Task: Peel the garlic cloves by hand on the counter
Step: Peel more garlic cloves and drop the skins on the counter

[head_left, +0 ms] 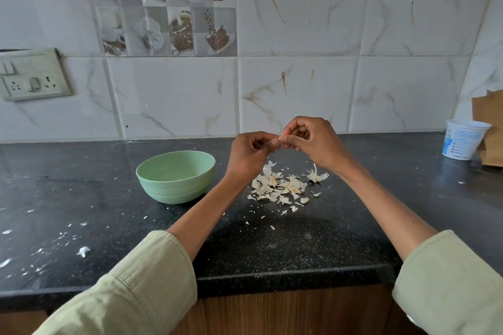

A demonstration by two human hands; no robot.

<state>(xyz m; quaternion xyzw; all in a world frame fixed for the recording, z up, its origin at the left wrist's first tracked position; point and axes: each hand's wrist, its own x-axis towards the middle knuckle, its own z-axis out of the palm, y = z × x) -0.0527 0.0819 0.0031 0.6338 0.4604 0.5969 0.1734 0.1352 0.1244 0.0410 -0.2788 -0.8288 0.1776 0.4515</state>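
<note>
Black counter (272,247): littered with skin flecks. Green bowl (175,175) at nine o'clock from the hands, contents unclear. Heap of garlic skins (280,185) at six o'clock, directly beneath the hands. Left hand (249,155) and right hand (313,141) raised above the counter, fingers curled, tips meeting on what appears to be a garlic clove (280,139), mostly hidden. Risk: a pinched clove could slip, drop into the skins and be lost among them

obstacles: green bowl (176,175) left, peel pile (280,187) centre, white tub (463,139) far right | free: near counter (285,250) edge
</note>
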